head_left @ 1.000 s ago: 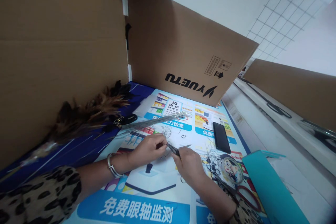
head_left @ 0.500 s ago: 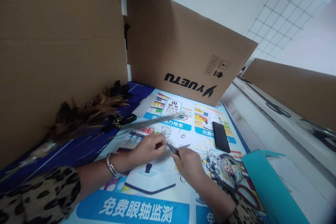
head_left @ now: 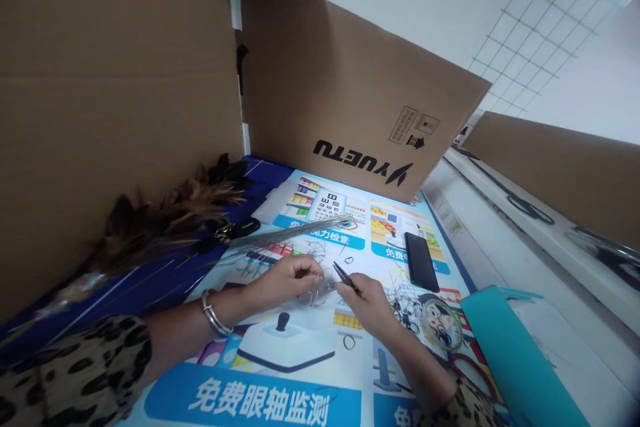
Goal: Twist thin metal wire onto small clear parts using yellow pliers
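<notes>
My left hand (head_left: 285, 280) has its thumb and fingers pinched together over the printed sheet, and what they hold is too small to make out. Just below its fingertips lies a tangle of fine wire (head_left: 320, 292). In my right hand (head_left: 367, 303) is a pair of dark, pointed pliers (head_left: 346, 277), with the jaws aimed up and to the left. A small gap separates the plier tips from my left fingers. Beyond the hands, a bundle of thin straight wires (head_left: 295, 229) lies across the sheet. A small dark ring (head_left: 349, 342) rests nearer to me.
A black phone (head_left: 421, 261) lies at right, with small dark loops (head_left: 407, 313) and a round clear case (head_left: 442, 323) nearby. Red-handled scissors (head_left: 473, 373) lie beside a teal folder (head_left: 520, 353). Brown feathers (head_left: 165, 220) line the left. Cardboard panels (head_left: 350, 80) stand behind.
My right hand has drawn the pliers away to the right from my left fingers, and their tips now point more upward. My left hand has barely shifted.
</notes>
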Motion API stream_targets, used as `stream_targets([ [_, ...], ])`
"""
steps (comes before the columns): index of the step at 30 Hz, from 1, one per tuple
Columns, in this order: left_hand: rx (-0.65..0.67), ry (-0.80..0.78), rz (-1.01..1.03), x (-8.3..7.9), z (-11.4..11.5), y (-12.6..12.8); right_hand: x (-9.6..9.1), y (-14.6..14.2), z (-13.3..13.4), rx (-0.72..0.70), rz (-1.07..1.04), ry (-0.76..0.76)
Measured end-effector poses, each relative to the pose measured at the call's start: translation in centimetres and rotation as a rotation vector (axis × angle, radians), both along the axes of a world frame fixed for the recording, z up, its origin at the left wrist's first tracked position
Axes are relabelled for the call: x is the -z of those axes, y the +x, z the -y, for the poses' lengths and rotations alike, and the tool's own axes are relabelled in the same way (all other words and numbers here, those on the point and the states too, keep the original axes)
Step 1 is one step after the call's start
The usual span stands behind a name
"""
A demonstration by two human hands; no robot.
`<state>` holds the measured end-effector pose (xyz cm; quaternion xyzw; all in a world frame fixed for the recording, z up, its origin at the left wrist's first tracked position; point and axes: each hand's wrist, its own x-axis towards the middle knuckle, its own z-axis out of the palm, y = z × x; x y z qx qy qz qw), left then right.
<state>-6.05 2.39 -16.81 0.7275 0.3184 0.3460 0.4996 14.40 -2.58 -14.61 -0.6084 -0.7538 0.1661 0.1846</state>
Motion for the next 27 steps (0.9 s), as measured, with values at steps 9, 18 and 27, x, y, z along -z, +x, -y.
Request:
stream_targets([
  [9,0.021,-0.147,0.063,-0.40,0.17,0.07,-0.03,0.37,-0.18,-0.148,-0.032,0.021],
  [18,0.089,-0.116,-0.007,0.15,-0.14,-0.02,0.25,-0.01,-0.05,-0.096,0.098,0.042],
  [27,0.154,-0.156,0.027,-0.02,-0.05,-0.10,0.21,-0.07,0.10,-0.106,0.096,0.046],
])
